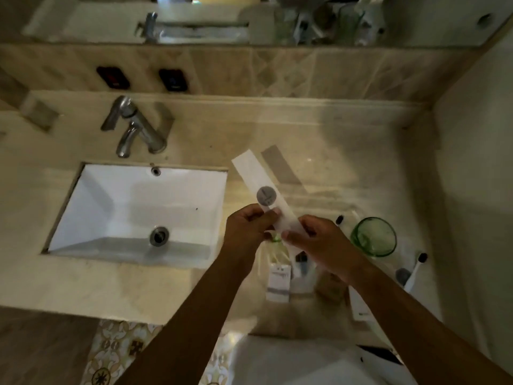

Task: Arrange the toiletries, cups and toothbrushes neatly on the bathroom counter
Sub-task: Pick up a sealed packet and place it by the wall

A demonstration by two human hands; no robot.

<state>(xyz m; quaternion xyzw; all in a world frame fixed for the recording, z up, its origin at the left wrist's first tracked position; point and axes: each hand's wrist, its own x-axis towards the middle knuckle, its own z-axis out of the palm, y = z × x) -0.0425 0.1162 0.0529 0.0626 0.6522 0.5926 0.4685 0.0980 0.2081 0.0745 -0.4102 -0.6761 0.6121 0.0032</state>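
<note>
A long white packet [256, 180] with a round grey sticker is held above the counter [319, 151], just right of the sink. My left hand [245, 227] pinches its lower part and my right hand [313, 240] grips its near end. Below my hands stand small toiletry packs [278, 280] and a clear bag with a dark bottle [302, 266]. A green glass cup [373, 236] stands to the right. A white toothbrush with a dark head [415, 270] leans near the right wall; another dark-tipped brush [339, 219] is beside the cup.
A white rectangular sink [111, 212] with a chrome tap [133, 129] fills the left half. A mirror [194, 20] runs along the back wall. A white wall [472, 190] bounds the counter on the right. Patterned floor tiles [116, 354] show below the counter edge.
</note>
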